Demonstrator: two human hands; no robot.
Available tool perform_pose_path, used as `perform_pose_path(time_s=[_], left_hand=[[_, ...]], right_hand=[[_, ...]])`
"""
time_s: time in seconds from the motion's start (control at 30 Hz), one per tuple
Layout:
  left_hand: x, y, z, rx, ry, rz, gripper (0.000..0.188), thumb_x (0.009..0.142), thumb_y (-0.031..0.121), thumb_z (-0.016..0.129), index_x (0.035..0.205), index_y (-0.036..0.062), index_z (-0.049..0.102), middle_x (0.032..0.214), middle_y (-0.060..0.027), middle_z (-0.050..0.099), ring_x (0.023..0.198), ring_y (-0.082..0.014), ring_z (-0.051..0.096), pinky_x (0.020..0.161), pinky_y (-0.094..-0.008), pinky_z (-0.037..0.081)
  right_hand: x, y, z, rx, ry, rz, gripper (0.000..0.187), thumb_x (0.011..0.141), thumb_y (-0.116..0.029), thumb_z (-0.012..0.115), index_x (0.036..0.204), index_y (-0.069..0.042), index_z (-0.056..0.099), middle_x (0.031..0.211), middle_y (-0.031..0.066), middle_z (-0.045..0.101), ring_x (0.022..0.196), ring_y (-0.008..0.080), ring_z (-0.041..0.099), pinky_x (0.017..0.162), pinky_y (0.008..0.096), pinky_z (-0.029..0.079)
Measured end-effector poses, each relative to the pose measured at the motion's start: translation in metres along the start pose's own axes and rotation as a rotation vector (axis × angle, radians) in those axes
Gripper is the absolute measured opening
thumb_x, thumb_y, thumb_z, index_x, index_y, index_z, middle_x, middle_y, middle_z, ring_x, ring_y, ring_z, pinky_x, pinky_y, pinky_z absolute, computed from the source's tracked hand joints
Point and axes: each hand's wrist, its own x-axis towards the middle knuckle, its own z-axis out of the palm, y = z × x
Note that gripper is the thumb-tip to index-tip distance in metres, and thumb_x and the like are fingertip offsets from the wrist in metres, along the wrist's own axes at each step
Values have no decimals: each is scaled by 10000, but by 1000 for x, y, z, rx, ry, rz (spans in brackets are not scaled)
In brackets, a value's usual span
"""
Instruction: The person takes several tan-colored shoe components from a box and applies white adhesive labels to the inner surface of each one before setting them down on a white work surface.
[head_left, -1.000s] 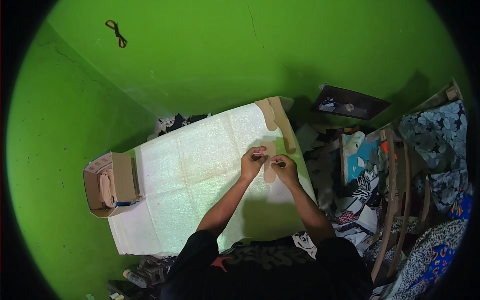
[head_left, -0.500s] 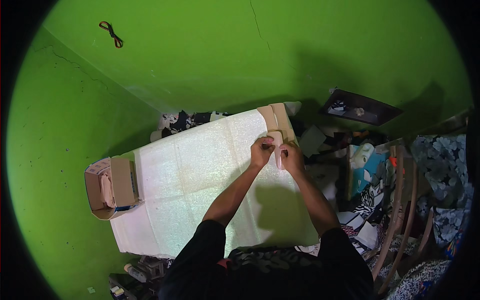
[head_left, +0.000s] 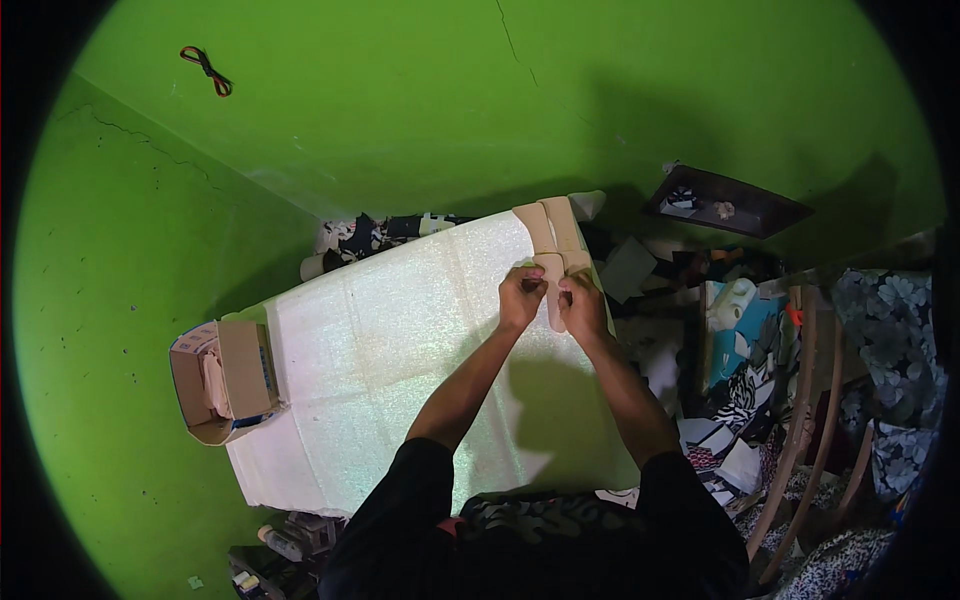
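Note:
Between my hands is a thin beige insole [head_left: 554,300], rounded at its upper end, above the far right part of the table. My left hand [head_left: 521,299] is closed in a pinch at the insole's left edge, with the thumb on top. Curled fingers of my right hand [head_left: 583,307] meet the opposite edge; the fingertips partly hide what they grip. Just beyond, more beige insoles [head_left: 563,225] lie side by side at the table's far right corner. Some overlap near my hands.
A whitish, shiny sheet covers the table [head_left: 390,330]. An open cardboard box [head_left: 247,370] with beige pieces inside stands at its left end. A dark tray-like box [head_left: 730,208] is by the green wall. Fabric scraps [head_left: 740,430] and curved wooden bars [head_left: 790,430] are at right.
The insole has tipped slightly, showing more of its flat beige face at the upper end. Both hands stay close to it, with small finger shifts. The view has moved slightly.

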Motion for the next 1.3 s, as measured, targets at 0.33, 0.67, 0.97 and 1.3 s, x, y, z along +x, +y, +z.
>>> perform_pose_path(time_s=[0.33,0.67,0.97,1.3], left_hand=[[-4,5,2,25,9,76,212,725,-10,686,931,-14,632,910,-118,605,786,-173,617,734,-271,512],[-12,17,-1,266,31,267,295,691,37,710,972,26,623,1107,-138,490,919,-248,531,781,-331,476],[-17,21,-3,517,-61,306,419,689,108,720,1089,55,607,1296,-171,403,980,-304,477,869,-373,426],[-30,28,-14,470,-80,329,495,704,126,716,1168,80,549,1354,-181,333,1036,-333,491,888,-389,438]], right_hand=[[-1,-4,-7,-65,-8,34,217,666,28,647,868,-19,583,861,138,547,800,327,585,684,376,479],[-6,4,-13,-93,-64,-19,195,681,-28,652,861,-62,587,893,115,532,811,308,589,688,383,484],[-14,2,-11,-179,-86,-31,263,648,-23,676,905,-53,628,903,111,531,833,287,585,700,373,486],[-26,-16,-22,-219,-90,-29,238,672,-50,668,904,-69,618,906,107,510,833,283,567,674,381,483]])
